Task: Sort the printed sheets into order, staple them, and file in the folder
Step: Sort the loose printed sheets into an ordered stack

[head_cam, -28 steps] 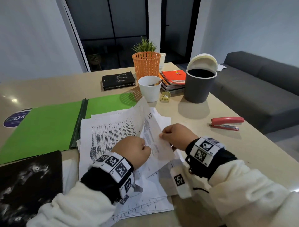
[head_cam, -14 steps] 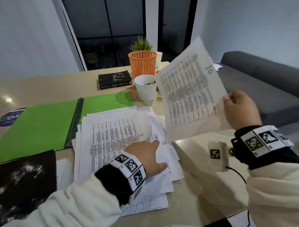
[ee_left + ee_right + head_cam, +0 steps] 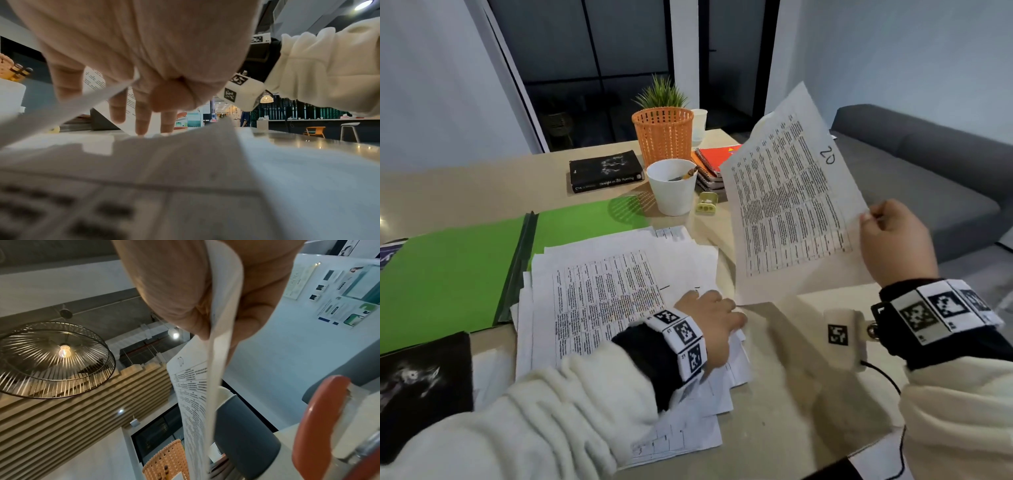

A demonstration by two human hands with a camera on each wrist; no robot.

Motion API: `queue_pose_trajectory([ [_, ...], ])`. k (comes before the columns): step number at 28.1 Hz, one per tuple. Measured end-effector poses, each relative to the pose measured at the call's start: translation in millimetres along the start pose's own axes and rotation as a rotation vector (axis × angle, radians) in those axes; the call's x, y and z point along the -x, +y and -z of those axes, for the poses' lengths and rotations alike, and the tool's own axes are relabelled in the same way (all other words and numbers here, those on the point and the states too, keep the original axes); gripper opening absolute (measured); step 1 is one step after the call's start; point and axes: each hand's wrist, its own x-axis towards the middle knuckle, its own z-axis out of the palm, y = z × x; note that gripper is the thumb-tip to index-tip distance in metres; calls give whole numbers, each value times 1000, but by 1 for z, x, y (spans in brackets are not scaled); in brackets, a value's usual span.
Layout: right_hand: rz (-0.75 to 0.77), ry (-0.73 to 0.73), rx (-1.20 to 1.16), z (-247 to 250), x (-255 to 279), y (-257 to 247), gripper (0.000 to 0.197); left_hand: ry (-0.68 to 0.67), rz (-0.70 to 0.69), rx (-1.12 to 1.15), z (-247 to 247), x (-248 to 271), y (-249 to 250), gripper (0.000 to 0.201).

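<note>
While left hand [image 3: 710, 317] flattens pile [image 3: 599, 291], right hand [image 3: 893, 240] pinches upright sheet [image 3: 787, 202]

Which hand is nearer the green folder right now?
Left. The left hand rests on the paper pile beside the green folder; the right hand holds a sheet up, farther right.

Cool, even indoor light fills the head view, dark glass behind, with a soft shadow under the raised sheet [image 3: 791, 202] on the bench [image 3: 784, 394] and wide-angle bending at the edges. Down at the left wrist the near paper stack [image 3: 144, 194] is heavily out of focus, glints dotting the bench beyond. The right wrist view catches a glowing bulb in a wire pendant lamp [image 3: 64, 352], the stapler [image 3: 320, 426] smeared with blur.
</note>
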Motion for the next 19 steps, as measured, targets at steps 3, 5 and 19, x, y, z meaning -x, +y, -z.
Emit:
queue_pose_trajectory([
  [3,-32,-26,5,-1,0,4,15,-68,-64,-112,7,-8,-8,77],
  [5,-41,-23,-4,-2,-1,6,18,-74,-87,-213,5,-8,-12,84],
  [19,-93,-60,-22,-10,-1,17,19,-107,-131,-427,13,-1,-15,43],
])
